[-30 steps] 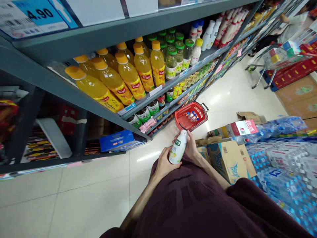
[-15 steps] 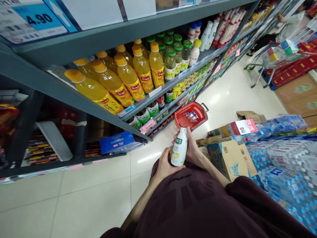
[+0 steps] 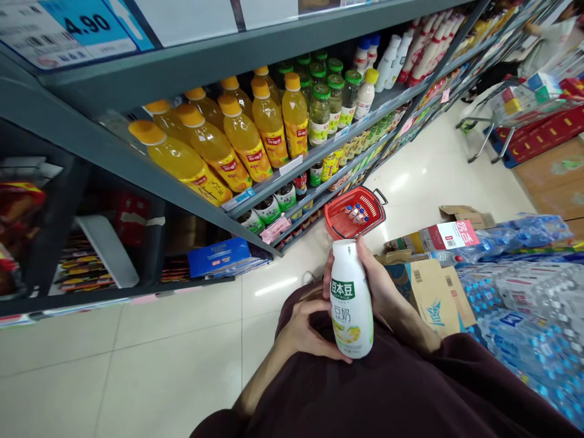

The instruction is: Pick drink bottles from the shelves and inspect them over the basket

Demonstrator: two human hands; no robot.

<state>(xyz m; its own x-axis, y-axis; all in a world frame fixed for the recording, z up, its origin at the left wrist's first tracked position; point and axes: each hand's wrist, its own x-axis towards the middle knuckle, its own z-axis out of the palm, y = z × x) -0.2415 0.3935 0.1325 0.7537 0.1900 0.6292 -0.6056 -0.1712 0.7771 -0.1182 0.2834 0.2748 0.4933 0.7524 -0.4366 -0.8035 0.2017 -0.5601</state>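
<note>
A white soy milk bottle [image 3: 351, 304] with a green label patch stands nearly upright before my body, its front turned to me. My left hand [image 3: 305, 331] grips its lower left side, the thumb near the base. Around the upper right side and the back wraps my right hand [image 3: 381, 283], with some fingers hidden behind the bottle. Beyond the bottle, a red shopping basket [image 3: 335, 219] with several small blue-capped bottles [image 3: 356, 213] in it rests on the floor.
On the left, a grey shelf [image 3: 255, 194] bears orange juice bottles [image 3: 237, 137] and green-lidded jars [image 3: 320, 112]. To the right lie cartons [image 3: 435, 292] and wrapped water bottles [image 3: 524, 340]. A shopping cart [image 3: 506, 109] and a person [image 3: 545, 48] are farther off.
Both hands have brought the soy milk bottle closer to the camera and slightly right, so it looks larger and its label reads more clearly. The view has shifted a little.
</note>
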